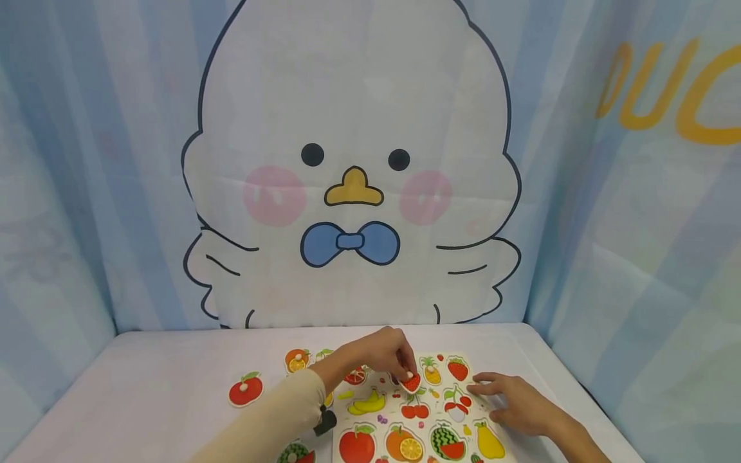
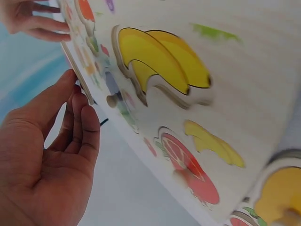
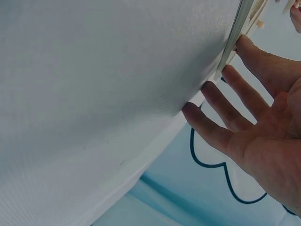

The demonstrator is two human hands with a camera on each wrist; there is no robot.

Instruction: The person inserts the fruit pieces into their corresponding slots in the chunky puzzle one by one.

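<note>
My left hand (image 1: 390, 354) reaches over the white wooden fruit puzzle board (image 1: 343, 419) and pinches a red fruit puzzle piece (image 1: 411, 384) with a pale knob. The piece is held close over the upper middle of the board, among the printed fruits. In the left wrist view the thumb and fingertips (image 2: 90, 117) come together at the board, and the piece is mostly hidden. My right hand (image 1: 518, 402) rests at the board's right edge with its fingers spread; in the right wrist view the thumb and index tip touch that edge.
Left of the board lie loose knobbed pieces: an apple (image 1: 246, 390), an orange (image 1: 297, 361) and a watermelon (image 1: 295, 453). On the board are bananas (image 1: 368, 403), a pineapple (image 1: 431, 372) and a strawberry (image 1: 458, 369). A duck-printed curtain (image 1: 359, 283) hangs behind the white table (image 1: 162, 386).
</note>
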